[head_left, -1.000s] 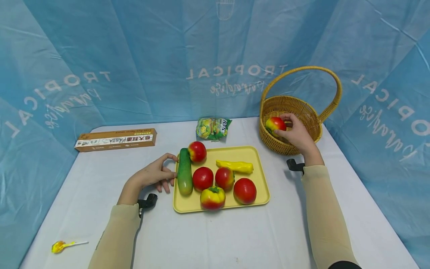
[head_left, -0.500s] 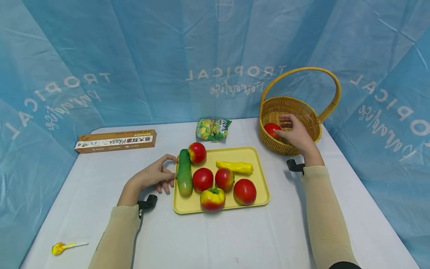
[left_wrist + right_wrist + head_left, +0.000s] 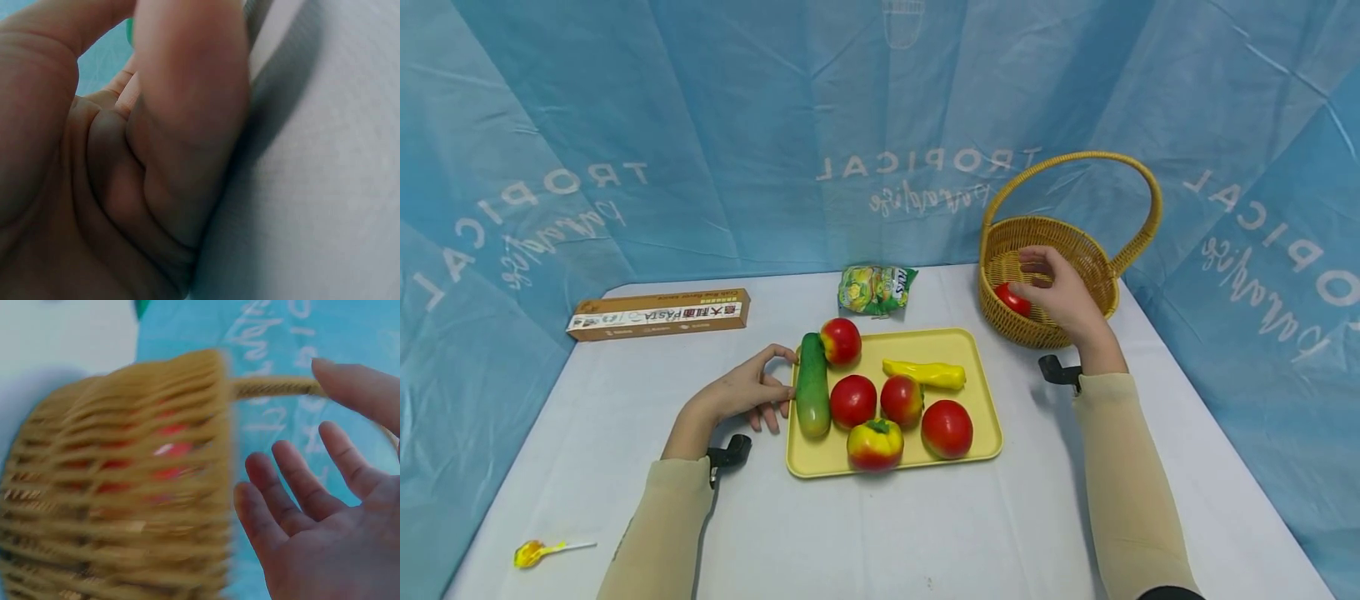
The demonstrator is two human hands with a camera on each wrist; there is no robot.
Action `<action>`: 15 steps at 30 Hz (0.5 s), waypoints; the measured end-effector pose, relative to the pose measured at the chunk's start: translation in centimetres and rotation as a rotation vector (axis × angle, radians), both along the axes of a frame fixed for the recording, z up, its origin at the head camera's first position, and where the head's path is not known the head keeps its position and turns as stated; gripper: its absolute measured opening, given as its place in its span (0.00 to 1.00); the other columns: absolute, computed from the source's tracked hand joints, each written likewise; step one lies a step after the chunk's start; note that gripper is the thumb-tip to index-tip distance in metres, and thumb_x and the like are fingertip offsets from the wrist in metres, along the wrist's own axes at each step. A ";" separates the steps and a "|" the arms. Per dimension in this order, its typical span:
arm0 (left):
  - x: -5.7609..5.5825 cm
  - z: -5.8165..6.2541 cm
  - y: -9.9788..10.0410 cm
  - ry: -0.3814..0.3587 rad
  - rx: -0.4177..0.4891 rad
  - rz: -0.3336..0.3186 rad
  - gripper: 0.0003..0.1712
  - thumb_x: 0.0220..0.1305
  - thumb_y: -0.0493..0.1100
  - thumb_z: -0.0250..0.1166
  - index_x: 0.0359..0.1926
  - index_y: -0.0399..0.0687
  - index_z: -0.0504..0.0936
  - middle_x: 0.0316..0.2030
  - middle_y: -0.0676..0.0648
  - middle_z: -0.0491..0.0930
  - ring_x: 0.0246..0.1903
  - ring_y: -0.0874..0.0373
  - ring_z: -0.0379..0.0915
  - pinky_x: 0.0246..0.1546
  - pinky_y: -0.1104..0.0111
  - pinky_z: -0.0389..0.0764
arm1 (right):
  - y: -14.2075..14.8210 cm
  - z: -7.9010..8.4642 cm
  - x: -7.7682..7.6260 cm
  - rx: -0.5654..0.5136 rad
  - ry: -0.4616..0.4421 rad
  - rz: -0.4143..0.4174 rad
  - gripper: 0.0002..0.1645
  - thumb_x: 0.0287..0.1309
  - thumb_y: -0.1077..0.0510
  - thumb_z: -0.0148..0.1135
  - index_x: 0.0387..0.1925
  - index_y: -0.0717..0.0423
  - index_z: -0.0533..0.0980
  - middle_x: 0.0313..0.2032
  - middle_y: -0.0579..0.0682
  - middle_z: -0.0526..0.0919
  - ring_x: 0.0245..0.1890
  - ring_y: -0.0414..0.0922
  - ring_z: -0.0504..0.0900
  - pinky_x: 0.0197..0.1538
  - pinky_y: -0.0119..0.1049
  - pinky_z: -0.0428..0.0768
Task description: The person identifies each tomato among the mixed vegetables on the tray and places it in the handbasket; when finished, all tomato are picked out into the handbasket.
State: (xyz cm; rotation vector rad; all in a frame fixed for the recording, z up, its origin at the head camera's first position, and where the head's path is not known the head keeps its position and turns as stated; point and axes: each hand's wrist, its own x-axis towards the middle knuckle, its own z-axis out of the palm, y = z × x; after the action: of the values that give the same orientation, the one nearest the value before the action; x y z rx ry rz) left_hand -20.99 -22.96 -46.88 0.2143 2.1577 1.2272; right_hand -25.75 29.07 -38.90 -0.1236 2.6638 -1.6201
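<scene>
My right hand point(image 3: 1062, 293) is over the wicker basket point(image 3: 1026, 327), fingers spread apart with nothing between them. Below its thumb, a red round fruit point(image 3: 1011, 298) lies in the basket; its red shows through the weave in the right wrist view. My left hand point(image 3: 741, 390) is at the left rim of the yellow tray point(image 3: 981, 437), thumb and index fingertips right at the rim beside a green cucumber point(image 3: 812, 387). In the left wrist view the hand's own fingers point(image 3: 190, 125) fill most of the picture.
The tray also bears several red fruits point(image 3: 853, 401), a red-and-yellow one with a green top point(image 3: 876, 442) and a yellow pepper point(image 3: 925, 372). Behind it lie a green snack packet point(image 3: 876, 288) and a pasta box point(image 3: 658, 315). A lollipop point(image 3: 542, 550) lies front left. The basket handle point(image 3: 1093, 153) arches high.
My right hand has let go of the fruit, which turned from its red-and-yellow side to red and settled in the basket. The hand's fingers have parted and lifted slightly. My left hand stayed still.
</scene>
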 end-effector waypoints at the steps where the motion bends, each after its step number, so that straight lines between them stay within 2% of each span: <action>1: 0.0 0.0 0.0 0.002 0.002 -0.002 0.34 0.74 0.48 0.67 0.72 0.55 0.58 0.31 0.44 0.89 0.22 0.50 0.88 0.22 0.66 0.86 | -0.3 0.4 0.3 -0.012 0.014 0.013 0.40 0.69 0.52 0.71 0.76 0.52 0.63 0.74 0.55 0.68 0.77 0.55 0.66 0.80 0.58 0.64; 5: 0.2 0.1 0.0 -0.003 0.008 0.002 0.35 0.74 0.48 0.67 0.72 0.55 0.58 0.31 0.44 0.89 0.21 0.51 0.87 0.21 0.66 0.86 | -1.8 1.9 1.3 -0.063 0.066 0.093 0.39 0.69 0.54 0.71 0.75 0.52 0.65 0.72 0.55 0.70 0.76 0.55 0.67 0.80 0.59 0.64; 8: 0.2 0.2 -0.1 -0.001 0.010 0.000 0.34 0.74 0.48 0.67 0.72 0.55 0.59 0.31 0.43 0.89 0.21 0.51 0.87 0.21 0.66 0.86 | -3.1 2.6 2.1 -0.083 0.089 0.183 0.37 0.69 0.59 0.70 0.74 0.51 0.66 0.72 0.55 0.70 0.75 0.54 0.67 0.80 0.61 0.63; 13: 0.3 0.5 0.0 0.016 0.016 -0.014 0.35 0.74 0.48 0.66 0.73 0.54 0.58 0.32 0.43 0.89 0.21 0.52 0.87 0.21 0.65 0.85 | -5.4 3.0 3.2 -0.066 0.091 0.333 0.38 0.69 0.61 0.70 0.76 0.51 0.65 0.74 0.52 0.69 0.75 0.51 0.67 0.80 0.61 0.63; 15: 0.4 0.5 0.0 0.016 0.019 -0.015 0.36 0.74 0.48 0.66 0.73 0.53 0.58 0.32 0.43 0.89 0.21 0.52 0.87 0.21 0.66 0.85 | -6.1 3.0 3.6 -0.062 0.086 0.390 0.40 0.68 0.61 0.70 0.77 0.51 0.64 0.76 0.52 0.68 0.77 0.53 0.66 0.81 0.61 0.62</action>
State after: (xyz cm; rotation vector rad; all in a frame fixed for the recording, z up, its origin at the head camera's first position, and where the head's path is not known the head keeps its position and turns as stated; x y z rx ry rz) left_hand -20.61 -22.99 -46.36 0.2485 2.1549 1.2423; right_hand -22.16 22.93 -35.95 -0.6803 2.4411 -1.5953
